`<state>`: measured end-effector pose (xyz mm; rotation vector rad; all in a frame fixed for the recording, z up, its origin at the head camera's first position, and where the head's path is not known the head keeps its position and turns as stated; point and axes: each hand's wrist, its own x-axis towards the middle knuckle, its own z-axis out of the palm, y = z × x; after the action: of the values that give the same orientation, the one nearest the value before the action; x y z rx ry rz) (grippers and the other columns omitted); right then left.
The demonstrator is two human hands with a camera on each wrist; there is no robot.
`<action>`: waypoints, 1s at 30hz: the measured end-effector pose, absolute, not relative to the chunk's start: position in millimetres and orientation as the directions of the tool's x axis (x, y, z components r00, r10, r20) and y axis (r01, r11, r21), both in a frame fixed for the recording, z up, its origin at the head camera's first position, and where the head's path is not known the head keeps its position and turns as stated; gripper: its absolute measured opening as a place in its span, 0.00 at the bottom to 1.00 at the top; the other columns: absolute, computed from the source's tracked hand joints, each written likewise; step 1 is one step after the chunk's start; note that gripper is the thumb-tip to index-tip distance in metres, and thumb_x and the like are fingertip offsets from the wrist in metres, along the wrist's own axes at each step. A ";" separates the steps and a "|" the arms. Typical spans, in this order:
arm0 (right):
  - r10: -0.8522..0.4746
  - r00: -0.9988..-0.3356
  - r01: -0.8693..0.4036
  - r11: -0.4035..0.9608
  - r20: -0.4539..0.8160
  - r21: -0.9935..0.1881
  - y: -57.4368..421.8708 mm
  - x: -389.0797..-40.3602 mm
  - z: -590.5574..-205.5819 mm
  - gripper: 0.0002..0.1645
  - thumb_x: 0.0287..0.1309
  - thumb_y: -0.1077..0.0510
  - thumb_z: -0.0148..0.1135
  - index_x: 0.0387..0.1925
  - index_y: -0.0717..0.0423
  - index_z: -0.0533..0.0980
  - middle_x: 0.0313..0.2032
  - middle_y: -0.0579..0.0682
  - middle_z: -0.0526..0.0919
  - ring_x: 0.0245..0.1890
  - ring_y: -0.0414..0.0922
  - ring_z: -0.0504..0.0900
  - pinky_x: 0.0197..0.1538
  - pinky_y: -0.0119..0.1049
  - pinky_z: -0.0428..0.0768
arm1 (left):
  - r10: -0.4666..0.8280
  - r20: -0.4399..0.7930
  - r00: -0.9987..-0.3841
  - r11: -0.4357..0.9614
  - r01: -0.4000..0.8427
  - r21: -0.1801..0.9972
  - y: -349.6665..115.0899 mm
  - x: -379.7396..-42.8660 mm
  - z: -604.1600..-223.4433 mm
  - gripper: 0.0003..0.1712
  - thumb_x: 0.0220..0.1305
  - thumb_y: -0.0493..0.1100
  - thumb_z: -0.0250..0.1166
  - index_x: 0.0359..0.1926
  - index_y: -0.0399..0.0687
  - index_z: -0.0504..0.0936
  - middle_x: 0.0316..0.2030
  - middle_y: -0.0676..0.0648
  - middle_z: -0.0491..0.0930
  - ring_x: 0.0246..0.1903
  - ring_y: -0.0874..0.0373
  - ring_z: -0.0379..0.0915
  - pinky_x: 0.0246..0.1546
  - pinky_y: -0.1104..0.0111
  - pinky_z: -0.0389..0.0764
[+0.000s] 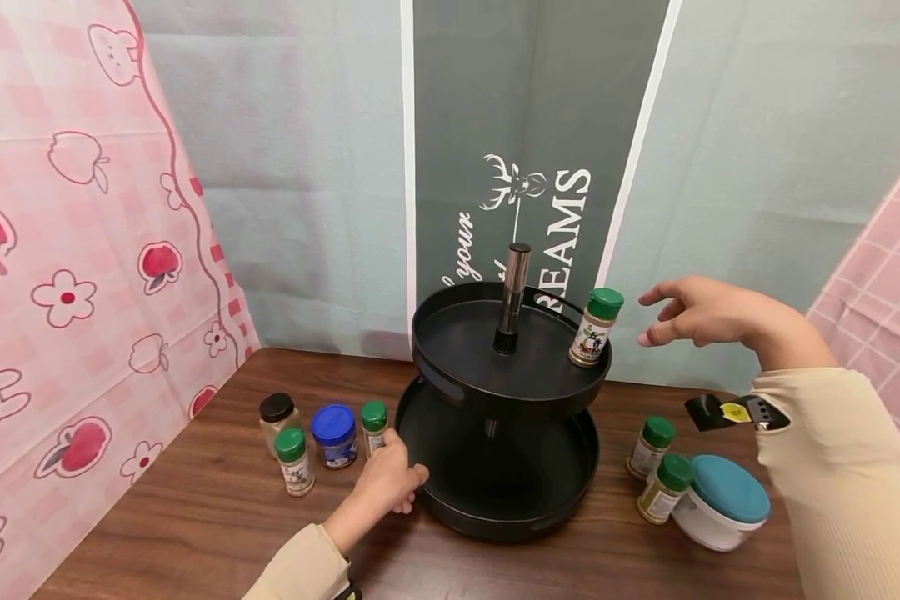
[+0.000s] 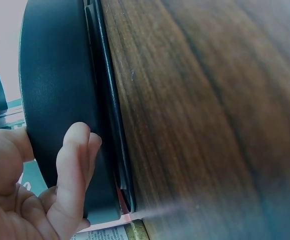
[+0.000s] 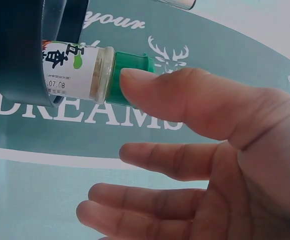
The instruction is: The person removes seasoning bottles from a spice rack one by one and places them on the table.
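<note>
A black two-tier round tray [image 1: 525, 518] with a metal post stands on the wooden table. My left hand [image 1: 384, 482] holds the lower tier's rim at its left side. In the left wrist view, the thumb reaches behind the black wall [image 2: 60, 65] and the fingers lie along its outer face. A green-capped spice jar [image 1: 591, 333] stands upright on the upper tier, at the right edge. To its right is my right hand [image 1: 708, 317], fingers spread and holding nothing. In the right wrist view, the thumb overlaps the jar's green cap [image 3: 130, 67].
Left of the tray stand a black-lidded jar [image 1: 277, 410], a blue-lidded jar [image 1: 335, 435] and green-capped jars [image 1: 295, 467], one beside my left hand. On the right are two green-capped jars [image 1: 658, 498] and a white container with a teal lid [image 1: 723, 500]. Fabric backdrops surround the table.
</note>
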<state>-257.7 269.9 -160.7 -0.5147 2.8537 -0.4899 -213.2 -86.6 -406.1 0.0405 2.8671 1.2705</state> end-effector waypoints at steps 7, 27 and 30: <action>-0.355 -0.924 -0.291 0.893 -0.143 -0.343 270.0 -261.2 -157.0 0.43 0.54 0.47 0.61 0.59 0.73 0.57 0.50 0.78 0.68 0.45 0.62 0.73 0.39 0.54 0.78 | 0.037 0.004 -0.999 0.675 0.028 0.737 -85.2 -214.5 -406.3 0.28 0.48 0.39 0.60 0.44 0.27 0.57 0.04 0.50 0.71 0.03 0.61 0.66 0.05 0.69 0.73; -0.434 -0.896 -0.372 0.851 -0.096 -0.370 232.8 -271.2 -159.4 0.44 0.51 0.49 0.63 0.61 0.69 0.56 0.45 0.69 0.75 0.39 0.54 0.76 0.36 0.51 0.78 | 0.018 0.009 -1.000 0.678 0.019 0.735 -87.5 -212.7 -407.9 0.30 0.49 0.39 0.60 0.47 0.26 0.56 0.05 0.50 0.71 0.03 0.61 0.66 0.05 0.69 0.73; -0.437 -0.895 -0.377 0.845 -0.084 -0.379 229.0 -273.2 -161.9 0.45 0.50 0.51 0.64 0.62 0.68 0.54 0.42 0.64 0.76 0.35 0.51 0.75 0.32 0.46 0.77 | 0.018 0.014 -1.000 0.684 0.023 0.729 -86.6 -213.1 -407.7 0.30 0.49 0.39 0.60 0.47 0.26 0.56 0.05 0.50 0.71 0.02 0.62 0.66 0.05 0.69 0.72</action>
<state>-273.2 229.0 -161.9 -0.6353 2.8556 -0.5349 -213.1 -86.6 -407.7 0.0352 2.8885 1.2497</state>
